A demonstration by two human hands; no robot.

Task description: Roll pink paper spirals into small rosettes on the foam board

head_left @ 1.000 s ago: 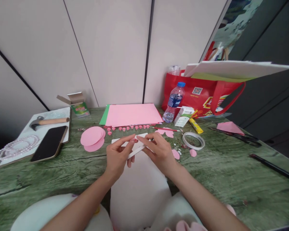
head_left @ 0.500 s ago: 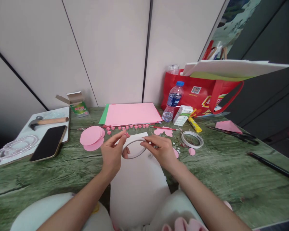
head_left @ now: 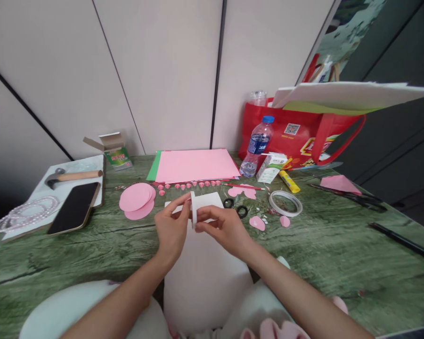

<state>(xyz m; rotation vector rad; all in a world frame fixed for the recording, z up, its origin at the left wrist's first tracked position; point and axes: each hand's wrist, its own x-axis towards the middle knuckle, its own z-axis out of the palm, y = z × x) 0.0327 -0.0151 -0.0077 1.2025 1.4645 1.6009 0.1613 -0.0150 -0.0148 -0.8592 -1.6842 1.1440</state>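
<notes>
Between my hands, a thin roll of white double-sided tape (head_left: 193, 212) stands nearly edge-on above a white sheet (head_left: 212, 200). My right hand (head_left: 221, 226) grips the roll from the right, thumb and fingers closed on its side. My left hand (head_left: 173, 225) is closed in a pinch against the roll's left face. A sliver of pink shows at its fingertips, apparently a small pink paper piece, mostly hidden by the fingers. Behind the hands runs a row of small pink paper rolls (head_left: 183, 187). Two small black rings (head_left: 242, 211) lie right of the white sheet.
Pink paper circles (head_left: 136, 197) lie at left, near a phone (head_left: 74, 207) and a hammer (head_left: 77, 175). Pink sheets (head_left: 198, 165) lie at the back. At right are a second tape roll (head_left: 286, 204), a glue stick (head_left: 289, 181), a bottle (head_left: 257, 146), scissors (head_left: 353, 195) and a red bag (head_left: 297, 136).
The tape roll has turned from lying flat to nearly edge-on. My right hand has shifted slightly left and down, and the black rings now show beside it.
</notes>
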